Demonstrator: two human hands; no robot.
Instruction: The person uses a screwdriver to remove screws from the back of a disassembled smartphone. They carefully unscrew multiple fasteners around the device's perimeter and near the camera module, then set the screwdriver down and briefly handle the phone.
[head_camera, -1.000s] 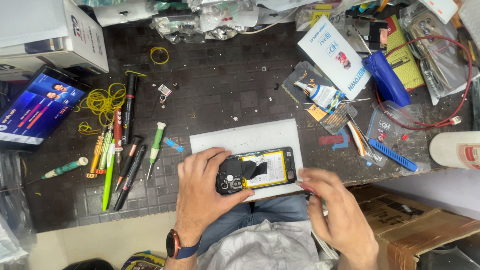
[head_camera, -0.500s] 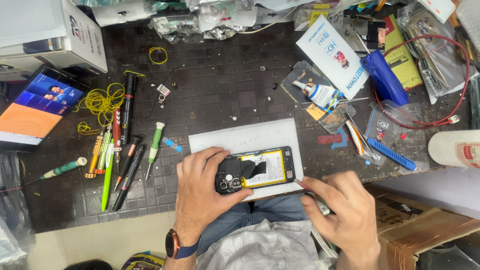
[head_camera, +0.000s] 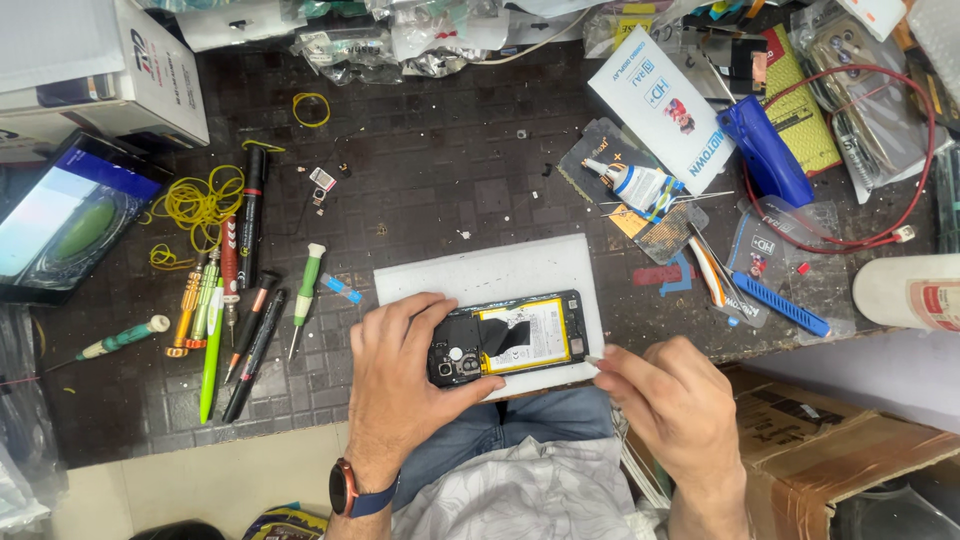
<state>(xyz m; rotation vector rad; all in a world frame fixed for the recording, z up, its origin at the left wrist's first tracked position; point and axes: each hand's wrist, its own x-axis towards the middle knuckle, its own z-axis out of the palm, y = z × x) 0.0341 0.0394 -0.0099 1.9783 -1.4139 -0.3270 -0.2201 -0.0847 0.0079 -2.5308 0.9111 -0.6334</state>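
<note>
An opened phone (head_camera: 520, 338) with its back cover off lies on a white mat (head_camera: 480, 272), its yellow battery and camera module showing. My left hand (head_camera: 400, 380) grips the phone's left end, thumb under it and fingers over the top edge. My right hand (head_camera: 670, 395) sits just right of the phone, fingers pinched on a thin metal tool whose tip (head_camera: 592, 357) shows at the phone's lower right corner.
Screwdrivers and pens (head_camera: 235, 300) lie left of the mat, beside yellow rubber bands (head_camera: 200, 200). A lit tablet (head_camera: 60, 215) sits far left. A glue tube (head_camera: 640, 185), a blue case (head_camera: 765, 150), a red cable and a white cylinder (head_camera: 910, 290) crowd the right. A cardboard box (head_camera: 830, 440) stands below.
My right hand has risen from below the table edge toward the phone's right end. The left hand and phone have stayed put. The tablet screen's picture has changed.
</note>
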